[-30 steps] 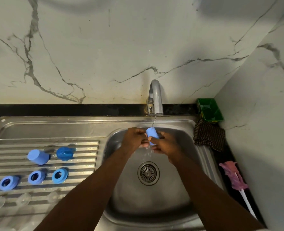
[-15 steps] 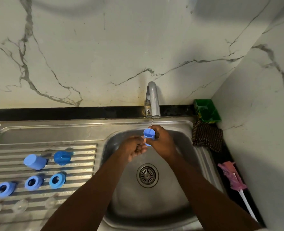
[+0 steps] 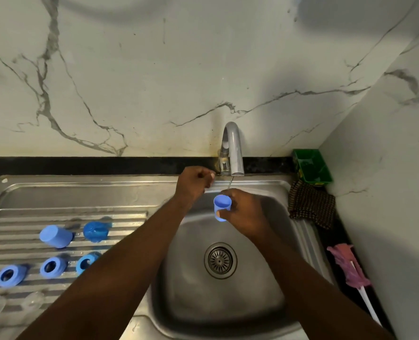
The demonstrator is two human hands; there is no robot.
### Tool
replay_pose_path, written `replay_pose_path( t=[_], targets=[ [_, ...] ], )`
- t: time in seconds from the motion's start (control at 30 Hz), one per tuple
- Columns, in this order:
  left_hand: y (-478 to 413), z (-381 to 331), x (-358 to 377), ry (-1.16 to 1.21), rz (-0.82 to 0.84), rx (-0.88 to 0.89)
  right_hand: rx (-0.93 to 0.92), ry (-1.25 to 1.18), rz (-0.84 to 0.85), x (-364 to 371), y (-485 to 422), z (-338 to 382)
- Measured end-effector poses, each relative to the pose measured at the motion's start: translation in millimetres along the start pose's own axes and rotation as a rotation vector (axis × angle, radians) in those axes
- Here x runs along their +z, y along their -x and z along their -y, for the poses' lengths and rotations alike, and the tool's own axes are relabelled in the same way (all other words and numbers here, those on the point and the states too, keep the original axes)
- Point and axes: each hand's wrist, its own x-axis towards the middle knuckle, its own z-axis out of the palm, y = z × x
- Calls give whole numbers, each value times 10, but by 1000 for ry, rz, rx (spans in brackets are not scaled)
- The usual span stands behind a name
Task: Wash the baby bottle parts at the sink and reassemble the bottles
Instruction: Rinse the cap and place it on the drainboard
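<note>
Gripping a blue plastic cap (image 3: 222,202) upright under the steel tap (image 3: 234,148), right hand (image 3: 246,213); left hand (image 3: 193,184), curled empty, beside the tap's base.

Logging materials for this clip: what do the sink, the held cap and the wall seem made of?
Sink: stainless steel, brushed; grey metallic sheen, pressed ribs. Cap: probably plastic, opaque matte blue, evenly coloured. Wall: polished marble or marble-look tile; grey veins on white, soft reflections; which, unclear.

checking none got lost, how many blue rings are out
3, in a row on the drainboard: left ring, middle ring, right ring beside the forearm. More may hide under it.
</note>
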Motion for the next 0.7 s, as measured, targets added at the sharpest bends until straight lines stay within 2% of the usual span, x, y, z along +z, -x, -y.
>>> replay_pose_path(
  t=[0.1,0.17,0.27,0.43,0.53,0.7],
  targets=[
    [-106,-96,-7,-196,15,188,-22,-69,-148,-46,-28,3],
    [-159,-174,-18,-300,58,295,-36,-43,-112,-63,-54,34],
    [-214,-248,-11,-388,133,364,-23,-23,-46,-36,-52,11],
    [-254,-347,34,-334,60,286,-27,-92,-72,-46,-44,-73],
    [-274,-397,7,-321,77,299,-28,-119,-88,-33,-34,-91],
    [-372,-498,80,-518,95,297,-19,-154,-91,-58,-42,-129]
  ],
)
